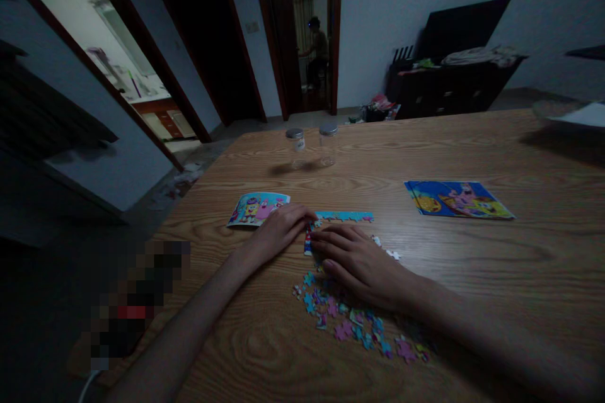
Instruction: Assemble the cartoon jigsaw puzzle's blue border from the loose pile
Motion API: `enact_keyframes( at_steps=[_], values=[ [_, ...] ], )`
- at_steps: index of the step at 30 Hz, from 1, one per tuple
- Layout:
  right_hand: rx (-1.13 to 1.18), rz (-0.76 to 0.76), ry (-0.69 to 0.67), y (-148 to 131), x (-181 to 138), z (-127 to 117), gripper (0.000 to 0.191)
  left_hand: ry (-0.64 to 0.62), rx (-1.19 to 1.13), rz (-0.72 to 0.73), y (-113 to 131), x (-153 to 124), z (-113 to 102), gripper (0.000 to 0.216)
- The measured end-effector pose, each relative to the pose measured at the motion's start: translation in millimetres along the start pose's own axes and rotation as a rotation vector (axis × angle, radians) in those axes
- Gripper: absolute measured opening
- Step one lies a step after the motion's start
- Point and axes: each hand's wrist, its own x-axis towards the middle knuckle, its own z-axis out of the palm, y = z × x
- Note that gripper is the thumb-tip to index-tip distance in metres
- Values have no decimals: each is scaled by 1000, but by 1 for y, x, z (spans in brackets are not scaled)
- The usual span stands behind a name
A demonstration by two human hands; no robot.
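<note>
An assembled strip of jigsaw puzzle (347, 216) runs along the table, with a short red-and-blue side section (308, 243) coming toward me from its left end. My left hand (285, 225) rests at that corner, fingers stretched out and their tips touching the pieces. My right hand (359, 259) lies low over the inner side, palm down, fingers extended with the tips at the side section. No piece shows in either hand; what is under the right palm is hidden. Loose jigsaw pieces (344, 329), blue, pink and yellow, are scattered below the right hand.
Left of the strip lies a curled cartoon picture sheet (253, 209). A flat cartoon picture packet (460, 199) is to the right. Two clear jars (297, 150) with metal lids stand farther back on the wooden table (472, 296). White pieces (394, 255) lie beyond my right hand.
</note>
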Motion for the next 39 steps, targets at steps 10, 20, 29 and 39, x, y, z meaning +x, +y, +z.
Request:
enact_keyframes(
  at_steps=[10,20,29,39],
  values=[
    [-28,-9,-12,0,0,-1,39,32,23,37,1,0,5,17],
    [-49,-14,3,1,-1,2,40,114,-204,-184,0,0,9,11],
    [-55,-11,-9,0,0,0,39,187,-127,-134,-3,-1,16,7],
    [-56,-19,17,2,-1,4,38,164,-20,-42,-2,-2,16,10]
  ],
)
